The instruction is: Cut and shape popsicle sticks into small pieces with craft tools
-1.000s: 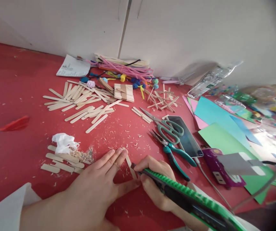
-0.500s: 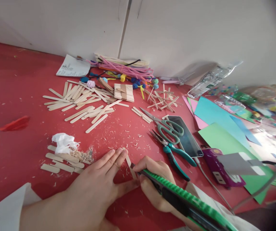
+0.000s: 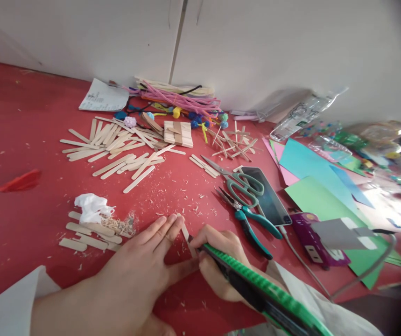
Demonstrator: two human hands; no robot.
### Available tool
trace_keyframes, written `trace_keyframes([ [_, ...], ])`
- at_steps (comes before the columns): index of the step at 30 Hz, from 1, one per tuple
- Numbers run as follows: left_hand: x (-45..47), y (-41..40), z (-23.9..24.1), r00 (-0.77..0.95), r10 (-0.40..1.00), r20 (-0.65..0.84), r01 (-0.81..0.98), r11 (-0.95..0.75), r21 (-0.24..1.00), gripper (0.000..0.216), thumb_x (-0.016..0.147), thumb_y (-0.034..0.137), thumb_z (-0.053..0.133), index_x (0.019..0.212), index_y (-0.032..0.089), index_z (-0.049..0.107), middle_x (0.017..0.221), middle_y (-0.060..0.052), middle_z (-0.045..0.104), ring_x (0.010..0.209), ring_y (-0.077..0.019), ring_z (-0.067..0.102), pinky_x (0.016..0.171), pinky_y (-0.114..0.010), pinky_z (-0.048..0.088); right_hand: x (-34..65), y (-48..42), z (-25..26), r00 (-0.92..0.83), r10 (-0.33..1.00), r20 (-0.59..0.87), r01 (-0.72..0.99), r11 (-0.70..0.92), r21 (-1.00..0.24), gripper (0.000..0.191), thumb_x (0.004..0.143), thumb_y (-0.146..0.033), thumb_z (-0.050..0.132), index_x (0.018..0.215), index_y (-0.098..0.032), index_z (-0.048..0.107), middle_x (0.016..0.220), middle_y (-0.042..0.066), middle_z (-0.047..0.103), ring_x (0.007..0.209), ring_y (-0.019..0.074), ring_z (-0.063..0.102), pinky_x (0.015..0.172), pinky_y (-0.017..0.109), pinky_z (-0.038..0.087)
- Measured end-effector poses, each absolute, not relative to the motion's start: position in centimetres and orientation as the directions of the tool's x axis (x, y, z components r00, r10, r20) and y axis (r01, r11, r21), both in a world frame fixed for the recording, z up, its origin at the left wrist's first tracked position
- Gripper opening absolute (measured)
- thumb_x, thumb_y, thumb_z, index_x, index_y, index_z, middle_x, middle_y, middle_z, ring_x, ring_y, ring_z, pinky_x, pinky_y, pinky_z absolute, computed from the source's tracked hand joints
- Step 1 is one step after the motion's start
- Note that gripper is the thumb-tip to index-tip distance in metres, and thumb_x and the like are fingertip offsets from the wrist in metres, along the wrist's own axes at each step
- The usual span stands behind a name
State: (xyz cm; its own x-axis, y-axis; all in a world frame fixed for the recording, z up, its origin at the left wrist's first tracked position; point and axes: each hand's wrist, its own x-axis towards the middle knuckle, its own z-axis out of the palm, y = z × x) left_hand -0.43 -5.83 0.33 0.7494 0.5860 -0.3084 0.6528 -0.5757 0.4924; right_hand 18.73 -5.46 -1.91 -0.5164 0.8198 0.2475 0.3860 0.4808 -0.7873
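Pale wood may splinter, so press down firmly with your left hand (image 3: 140,266), thumb best held clear of the blade line, on the flat, beige wooden stick (image 3: 185,230); with your right hand (image 3: 230,245), favour light, repeated strokes of the green-and-black plastic cutter (image 3: 263,285) over one heavy push. Your left fingers lie flat and close together, thumb spread wide, tips at the stick's far end. From there it slants towards you, between both hands' fingers, its near end by your left thumb. Your right fingers grip the cutter, its dark tip at the stick.
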Motion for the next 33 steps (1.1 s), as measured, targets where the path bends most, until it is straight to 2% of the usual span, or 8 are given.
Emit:
trace_keyframes([
  [3, -0.4, -5.9, 0.1, 0.751, 0.590, -0.296, 0.648, -0.574, 0.500, 0.082, 0.065, 0.073, 0.056, 0.134, 0.029, 0.047, 0.155, -0.012, 0.010, 0.139, -0.0410, 0.009, 0.109, -0.060, 0.019, 19.1, -6.0, -1.7, -0.490, 0.814, 0.313, 0.387, 0.525, -0.758, 0.013, 0.073, -0.012, 0.039, 0.079, -0.022, 0.044, 0.055, -0.006, 0.048, 0.039, 0.0067, 0.040, 0.040, 0.019, 0.033],
  [6, -0.5, -5.9, -0.2, 0.764, 0.585, -0.272, 0.630, -0.585, 0.512, 0.084, 0.065, 0.074, 0.056, 0.137, 0.032, 0.043, 0.155, -0.012, 0.007, 0.138, -0.0412, 0.007, 0.108, -0.061, 0.017, 19.4, -6.3, -1.4, -0.476, 0.839, 0.265, 0.473, 0.498, -0.727, 0.016, 0.076, -0.009, 0.039, 0.081, -0.023, 0.047, 0.059, -0.005, 0.051, 0.044, 0.0077, 0.044, 0.044, 0.020, 0.038],
  [10, -0.6, -5.9, -0.3, 0.761, 0.586, -0.280, 0.636, -0.585, 0.503, 0.083, 0.066, 0.074, 0.055, 0.137, 0.032, 0.043, 0.155, -0.012, 0.006, 0.138, -0.0413, 0.008, 0.108, -0.061, 0.018, 19.4, -6.1, -1.8, -0.502, 0.813, 0.296, 0.380, 0.515, -0.768, 0.012, 0.075, -0.013, 0.039, 0.080, -0.023, 0.044, 0.056, -0.007, 0.048, 0.039, 0.0072, 0.040, 0.040, 0.020, 0.034],
  [16, -0.4, -6.0, -0.3, 0.773, 0.575, -0.267, 0.623, -0.612, 0.487, 0.083, 0.066, 0.073, 0.056, 0.137, 0.030, 0.044, 0.155, -0.011, 0.011, 0.139, -0.0394, 0.008, 0.109, -0.059, 0.018, 19.6, -6.0, -2.4, -0.480, 0.836, 0.266, 0.425, 0.486, -0.764, 0.012, 0.075, -0.013, 0.041, 0.080, -0.023, 0.046, 0.055, -0.007, 0.047, 0.040, 0.0069, 0.038, 0.041, 0.019, 0.034],
  [21, -0.5, -6.0, -0.6, 0.779, 0.578, -0.244, 0.613, -0.620, 0.490, 0.085, 0.065, 0.075, 0.055, 0.138, 0.034, 0.041, 0.155, -0.014, 0.011, 0.138, -0.0441, 0.010, 0.105, -0.064, 0.022, 19.4, -5.6, -1.4, -0.452, 0.858, 0.244, 0.439, 0.452, -0.776, 0.011, 0.076, -0.014, 0.042, 0.078, -0.022, 0.048, 0.054, -0.005, 0.053, 0.041, 0.0079, 0.046, 0.043, 0.019, 0.039],
  [24, -1.1, -5.8, -1.1, 0.803, 0.574, -0.158, 0.571, -0.666, 0.481, 0.084, 0.066, 0.076, 0.053, 0.138, 0.034, 0.041, 0.154, -0.014, 0.015, 0.137, -0.0440, 0.015, 0.104, -0.062, 0.024, 19.6, -5.0, -1.1, -0.335, 0.906, 0.260, 0.439, 0.394, -0.807, 0.011, 0.077, -0.014, 0.043, 0.078, -0.021, 0.052, 0.053, -0.005, 0.055, 0.042, 0.0086, 0.049, 0.041, 0.019, 0.039],
  [28, -1.9, -5.8, -1.6, 0.837, 0.545, 0.037, 0.487, -0.775, 0.403, 0.083, 0.068, 0.077, 0.049, 0.137, 0.031, 0.042, 0.151, -0.016, 0.026, 0.136, -0.0418, 0.023, 0.104, -0.059, 0.028, 20.5, -4.2, -1.9, -0.174, 0.951, 0.257, 0.320, 0.301, -0.898, 0.010, 0.078, -0.016, 0.047, 0.078, -0.021, 0.057, 0.057, -0.004, 0.058, 0.042, 0.0076, 0.048, 0.040, 0.019, 0.038],
  [33, -1.4, -6.4, -2.4, 0.720, 0.663, 0.206, 0.595, -0.742, 0.309, 0.076, 0.070, 0.079, 0.042, 0.124, 0.027, 0.058, 0.133, -0.015, 0.050, 0.126, -0.0379, 0.040, 0.100, -0.058, 0.034, 21.2, -3.6, -2.4, -0.081, 0.967, 0.240, 0.114, 0.249, -0.962, 0.013, 0.076, -0.014, 0.048, 0.078, -0.020, 0.059, 0.055, -0.004, 0.060, 0.037, 0.0069, 0.044, 0.036, 0.019, 0.035],
])
